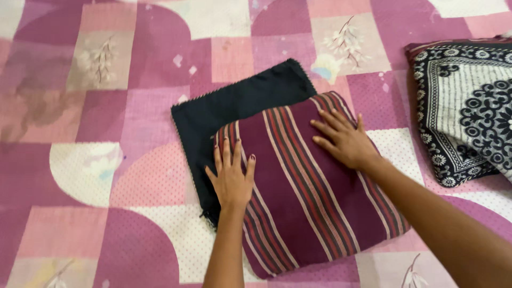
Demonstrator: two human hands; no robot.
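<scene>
Head view: both hands lie flat and open, palms down, gripping nothing, on a folded maroon cloth with thin red and cream stripes. Left hand presses near the cloth's left edge, fingers spread, fingertips pointing away from the person; right hand sits at the far right corner, fingers angled left. The striped cloth lies stacked, skewed, on a folded dark navy cloth with a small stitched edge, which shows along the far and left sides. Both rest on a bed covered by a pink-and-purple patchwork sheet with leaf prints. A black-and-white patterned cloth lies well apart at the right edge. To do the pressing well, my read: keep palms flat, sweep outward from centre along the stripes, push creases to the edges, hold one hand as anchor so the stack doesn't slide on the navy layer, then square the corners.
</scene>
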